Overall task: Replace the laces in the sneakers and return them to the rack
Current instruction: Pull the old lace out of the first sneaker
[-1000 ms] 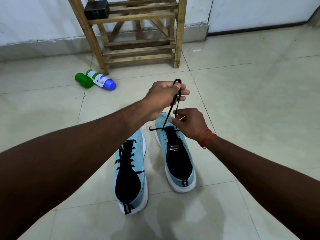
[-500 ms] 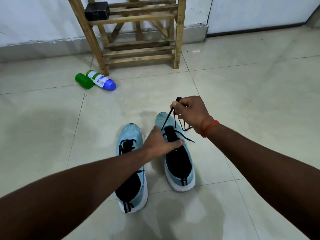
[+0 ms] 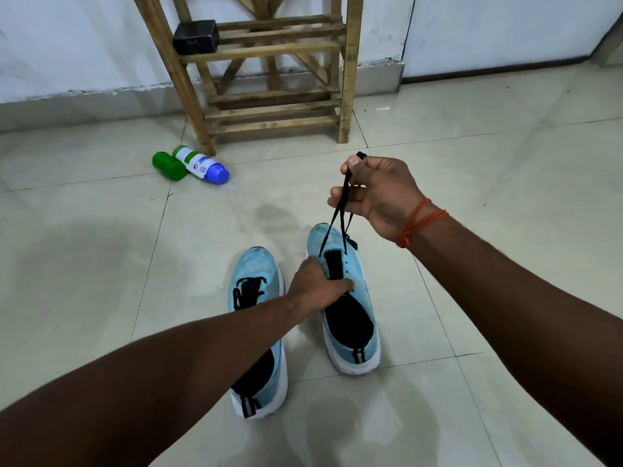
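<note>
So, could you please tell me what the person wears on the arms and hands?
Both forearms are bare, with no sleeves in view. Neither the left hand nor the right hand wears a glove. An orange thread, knotted, loops several times round the right wrist.

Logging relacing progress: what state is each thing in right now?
part-laced sneaker: on floor, lace through front eyelets only
laced sneaker: on floor, laces in
black lace: held up, taut
right hand: pinches the lace
left hand: rests on part-laced sneaker
rack: standing, no sneakers visible
two bottles: lying on floor
</note>
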